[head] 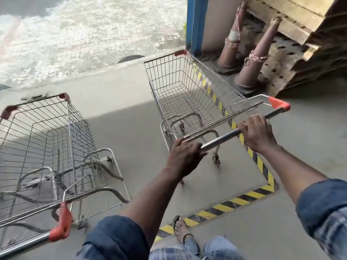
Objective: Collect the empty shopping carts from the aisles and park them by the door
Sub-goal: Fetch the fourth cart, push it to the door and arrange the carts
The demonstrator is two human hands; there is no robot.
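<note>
Two empty wire shopping carts stand on a concrete floor. The right cart (189, 87) is straight ahead of me, nose toward a blue door post (196, 23). My left hand (185, 156) and my right hand (258, 135) both grip its metal handle bar (221, 138), which has a red end cap (277, 104). The left cart (47, 139) stands apart at the lower left, with nobody holding it, its red-capped handle (60, 229) near my left sleeve.
Two worn traffic cones (251, 61) and stacked wooden pallets (309, 44) stand at the right beyond the cart. Yellow-black hazard tape (261, 162) marks the floor under the right cart. Bright sunlit ground (84, 34) lies past the threshold. My sandalled foot (182, 231) is below.
</note>
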